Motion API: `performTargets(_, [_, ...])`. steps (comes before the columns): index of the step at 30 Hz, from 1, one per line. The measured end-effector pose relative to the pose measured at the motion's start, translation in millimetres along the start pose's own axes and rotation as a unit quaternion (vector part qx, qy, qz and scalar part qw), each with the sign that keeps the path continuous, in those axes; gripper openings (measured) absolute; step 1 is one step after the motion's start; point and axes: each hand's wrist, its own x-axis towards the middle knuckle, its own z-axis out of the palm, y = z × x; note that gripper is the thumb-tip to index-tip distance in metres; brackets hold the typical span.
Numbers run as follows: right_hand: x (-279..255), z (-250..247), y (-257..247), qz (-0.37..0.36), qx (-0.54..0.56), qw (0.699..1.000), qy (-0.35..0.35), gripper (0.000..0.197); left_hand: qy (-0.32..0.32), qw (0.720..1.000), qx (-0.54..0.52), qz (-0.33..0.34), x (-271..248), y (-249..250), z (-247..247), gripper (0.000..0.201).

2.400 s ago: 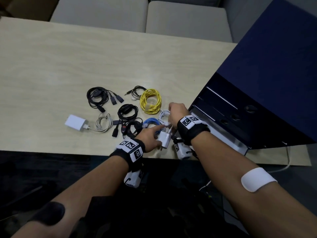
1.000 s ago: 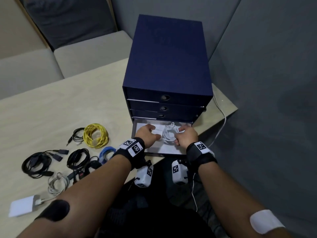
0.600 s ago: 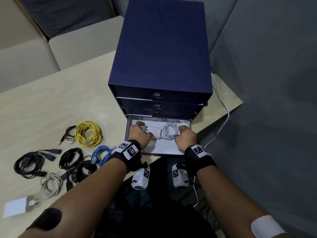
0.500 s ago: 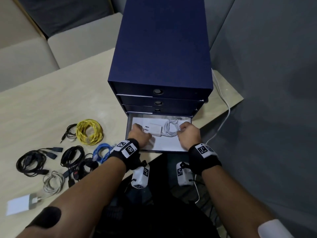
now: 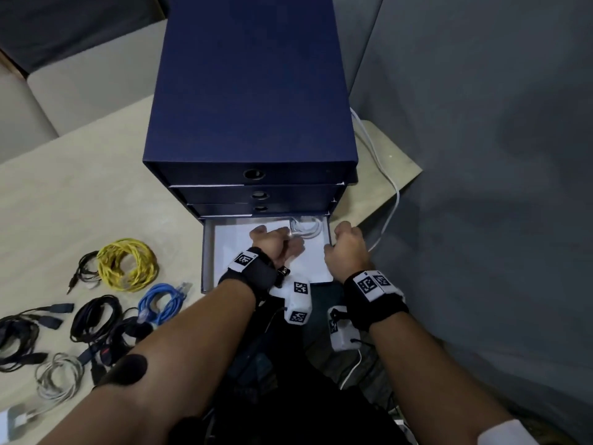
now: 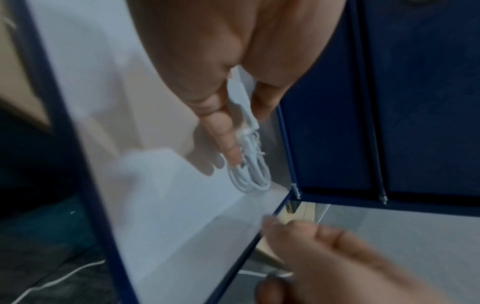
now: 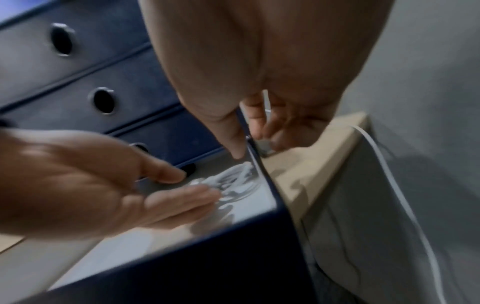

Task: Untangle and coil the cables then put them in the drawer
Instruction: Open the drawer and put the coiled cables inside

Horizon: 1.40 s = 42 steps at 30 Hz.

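Observation:
The navy unit's bottom drawer [image 5: 207, 252] stands open, white inside. A coiled white charger cable [image 5: 308, 228] [image 6: 252, 176] [image 7: 233, 181] lies in its back right corner. My left hand [image 5: 276, 242] [image 6: 246, 133] [image 7: 168, 185] reaches into the drawer with straight fingers that lie along the cable's white plug block [image 6: 242, 102] and touch the coil. My right hand [image 5: 348, 248] [image 7: 253, 148] [image 6: 311, 246] grips the drawer's right wall [image 7: 259, 236], thumb inside and fingers curled outside.
On the table left of the drawer unit [image 5: 250, 91] lie a yellow coil [image 5: 128, 263], a blue coil [image 5: 163, 303], black cables [image 5: 96, 316] and a pale grey coil [image 5: 57, 377]. A white wire [image 5: 385, 194] hangs over the table's right edge by a grey wall.
Both hands carried the white charger and its coil from the table into the open drawer. The coil slid to the back right corner, and the right hand left it for the drawer's wall.

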Motion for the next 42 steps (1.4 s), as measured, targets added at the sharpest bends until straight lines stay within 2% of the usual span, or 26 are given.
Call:
performTargets(3, [7,-2,-10,-0.053,0.012,0.998,-0.031,0.025,-0.013,0.998,0.060,0.005,9,7,7,0.038])
performTargets(6, [15,6,-22,-0.065,0.029,0.994,-0.086,0.033,-0.010,0.993,0.113,0.027,16,15,-2,0.032])
performTargets(8, [20,12,-30,-0.068,0.016,0.990,-0.120,0.044,0.019,0.985,0.165,0.054,20,18,-13,0.032])
performTargets(10, [23,17,-37,-0.053,0.022,0.988,-0.145,0.051,0.077,0.974,0.201,0.074,23,20,-23,0.032])
performTargets(12, [26,22,-40,-0.027,0.038,0.988,-0.148,0.051,0.108,0.971,0.195,0.082,25,21,-32,0.032])
performTargets(16, [30,30,-44,-0.032,0.023,0.990,-0.137,0.052,0.045,0.984,0.152,0.085,19,24,-31,0.021])
performTargets(20, [36,32,-42,-0.042,0.013,0.989,-0.142,0.051,-0.060,0.971,0.213,0.094,24,22,-29,0.045])
performTargets(22, [36,33,-40,-0.063,-0.001,0.986,-0.155,0.049,-0.081,0.961,0.248,0.095,28,20,-29,0.050])
performTargets(26, [37,36,-41,-0.121,-0.040,0.973,-0.191,0.059,-0.099,0.955,0.265,0.092,26,20,-27,0.045])
performTargets(32, [48,40,-49,-0.077,-0.098,0.971,-0.202,0.050,-0.110,0.955,0.271,0.046,23,29,-34,0.038])
performTargets(35, [48,41,-50,-0.076,-0.107,0.971,-0.201,0.049,-0.127,0.945,0.299,0.042,21,32,-38,0.038])
performTargets(38, [48,38,-51,-0.080,-0.121,0.968,-0.204,0.044,-0.112,0.949,0.295,0.030,16,38,-40,0.031])
performTargets(40, [47,34,-54,-0.081,-0.115,0.968,-0.209,0.046,-0.092,0.943,0.320,0.028,9,43,-43,0.044])
performTargets(42, [43,30,-58,-0.087,-0.098,0.969,-0.211,0.048,-0.079,0.930,0.355,0.051,-4,49,-49,0.046])
